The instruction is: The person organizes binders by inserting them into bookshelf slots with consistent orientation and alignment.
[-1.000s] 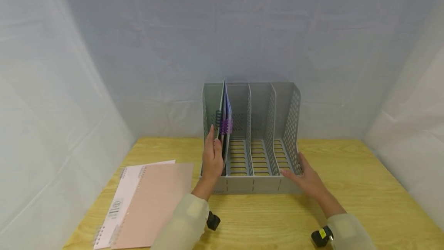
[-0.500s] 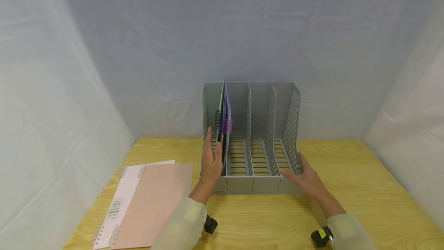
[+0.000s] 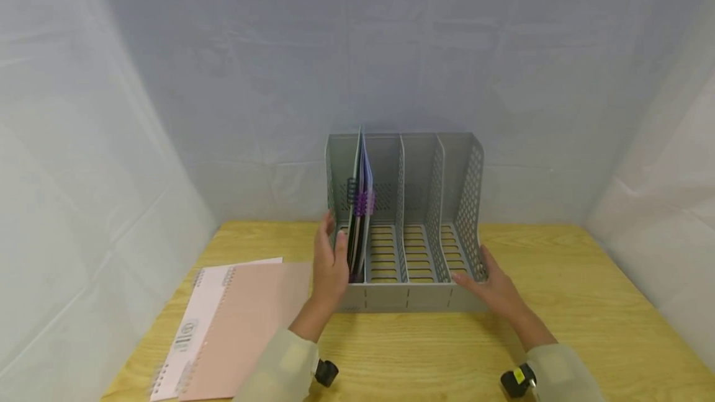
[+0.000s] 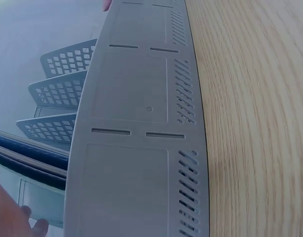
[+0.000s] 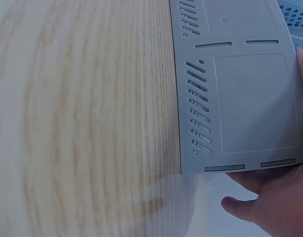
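Note:
A grey plastic magazine rack [image 3: 413, 298] with several upright compartments stands on the table. Spiral notebooks [image 3: 363, 203] with dark and purple coils stand in its left part, leaning slightly. My left hand [image 3: 328, 268] is at the rack's left front corner, thumb raised beside the notebooks and fingers extended by the left wall. Its thumb and fingertips show at the lower left of the left wrist view. With my right hand [image 3: 494, 287] I hold the rack's right front corner, thumb over the front edge and fingers along the outer side.
Left of the rack, a pink spiral notebook [image 3: 257, 321] overlaps a white one [image 3: 190, 334] on the wooden table [image 3: 413, 358]. White sheeting [image 3: 268, 79] surrounds the table at the back and both sides.
My left hand has drawn back leftward from the notebooks to the rack's left wall. The notebooks stay standing in place, and my right hand has kept its hold.

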`<action>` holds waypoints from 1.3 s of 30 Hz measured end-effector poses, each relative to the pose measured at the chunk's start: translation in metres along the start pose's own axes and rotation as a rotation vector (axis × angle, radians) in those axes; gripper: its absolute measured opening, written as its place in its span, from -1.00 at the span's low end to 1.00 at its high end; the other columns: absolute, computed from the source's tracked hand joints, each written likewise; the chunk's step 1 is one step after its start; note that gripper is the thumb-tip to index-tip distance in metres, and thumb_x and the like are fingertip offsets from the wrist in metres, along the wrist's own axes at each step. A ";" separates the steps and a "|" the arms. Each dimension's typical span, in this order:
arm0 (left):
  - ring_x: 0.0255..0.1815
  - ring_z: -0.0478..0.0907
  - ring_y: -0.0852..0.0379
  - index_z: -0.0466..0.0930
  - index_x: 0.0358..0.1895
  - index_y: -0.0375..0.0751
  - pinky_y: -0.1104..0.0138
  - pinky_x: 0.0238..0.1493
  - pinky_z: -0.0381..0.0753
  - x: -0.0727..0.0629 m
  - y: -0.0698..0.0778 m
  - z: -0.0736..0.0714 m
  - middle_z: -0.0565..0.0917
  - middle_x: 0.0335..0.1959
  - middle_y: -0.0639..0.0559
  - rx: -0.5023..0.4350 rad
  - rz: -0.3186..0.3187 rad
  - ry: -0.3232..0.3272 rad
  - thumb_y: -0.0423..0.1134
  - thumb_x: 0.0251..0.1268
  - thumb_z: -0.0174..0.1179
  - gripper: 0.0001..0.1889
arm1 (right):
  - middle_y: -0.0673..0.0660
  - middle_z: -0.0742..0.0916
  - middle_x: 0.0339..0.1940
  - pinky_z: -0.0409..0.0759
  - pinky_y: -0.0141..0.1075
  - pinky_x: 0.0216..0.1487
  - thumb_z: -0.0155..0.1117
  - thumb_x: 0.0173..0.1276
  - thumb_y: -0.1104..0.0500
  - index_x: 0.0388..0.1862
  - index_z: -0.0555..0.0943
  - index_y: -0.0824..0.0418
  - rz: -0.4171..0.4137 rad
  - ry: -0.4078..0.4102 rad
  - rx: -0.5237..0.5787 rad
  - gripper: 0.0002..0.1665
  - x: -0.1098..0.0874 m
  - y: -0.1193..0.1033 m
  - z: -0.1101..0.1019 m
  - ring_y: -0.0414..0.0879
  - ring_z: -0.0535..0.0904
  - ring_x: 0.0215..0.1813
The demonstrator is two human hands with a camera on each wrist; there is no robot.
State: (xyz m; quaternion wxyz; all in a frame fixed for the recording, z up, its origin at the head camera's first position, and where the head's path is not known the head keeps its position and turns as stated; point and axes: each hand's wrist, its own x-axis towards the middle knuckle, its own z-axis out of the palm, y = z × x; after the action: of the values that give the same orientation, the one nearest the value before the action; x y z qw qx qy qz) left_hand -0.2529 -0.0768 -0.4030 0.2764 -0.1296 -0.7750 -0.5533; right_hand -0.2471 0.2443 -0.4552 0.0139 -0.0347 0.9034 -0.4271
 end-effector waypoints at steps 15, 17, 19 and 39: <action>0.24 0.35 -0.20 0.17 0.43 -0.27 -0.09 0.21 0.41 -0.005 0.002 -0.027 0.35 0.28 -0.32 0.056 0.002 -0.041 -0.21 0.56 -0.11 -0.52 | 0.48 0.00 0.53 0.04 0.27 0.40 0.19 0.33 -0.28 0.57 -0.30 0.30 0.006 -0.003 0.012 0.24 -0.001 -0.002 0.000 0.44 -0.02 0.48; 0.20 0.38 -0.20 0.21 0.40 -0.30 -0.08 0.17 0.45 -0.006 0.002 -0.030 0.37 0.26 -0.31 0.071 0.020 -0.042 -0.24 0.54 -0.09 -0.54 | 0.47 0.01 0.53 0.04 0.27 0.40 0.19 0.33 -0.28 0.57 -0.29 0.30 0.009 -0.001 0.014 0.24 -0.001 -0.002 0.000 0.44 -0.02 0.48; 0.18 0.40 -0.21 0.23 0.38 -0.34 -0.07 0.15 0.47 -0.007 0.002 -0.034 0.38 0.24 -0.33 0.081 0.043 -0.048 -0.27 0.53 -0.08 -0.56 | 0.47 0.00 0.53 0.04 0.27 0.40 0.19 0.33 -0.29 0.57 -0.29 0.30 0.013 -0.002 0.012 0.24 -0.001 -0.002 0.000 0.43 -0.02 0.48; 0.04 0.54 -0.14 0.44 0.18 -0.33 0.03 -0.01 0.61 -0.008 -0.011 -0.068 0.51 0.14 -0.23 0.215 0.012 -0.126 -0.31 0.48 0.03 -0.70 | 0.47 0.01 0.53 0.06 0.28 0.39 0.18 0.32 -0.30 0.57 -0.29 0.30 0.022 -0.009 0.013 0.25 -0.001 -0.001 0.000 0.44 -0.01 0.48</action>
State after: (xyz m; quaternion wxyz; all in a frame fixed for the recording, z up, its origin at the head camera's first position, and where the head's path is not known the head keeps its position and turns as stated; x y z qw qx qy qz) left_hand -0.2326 -0.1433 -0.4007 0.2429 -0.1382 -0.8449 -0.4560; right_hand -0.2464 0.2437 -0.4545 0.0226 -0.0266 0.9008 -0.4328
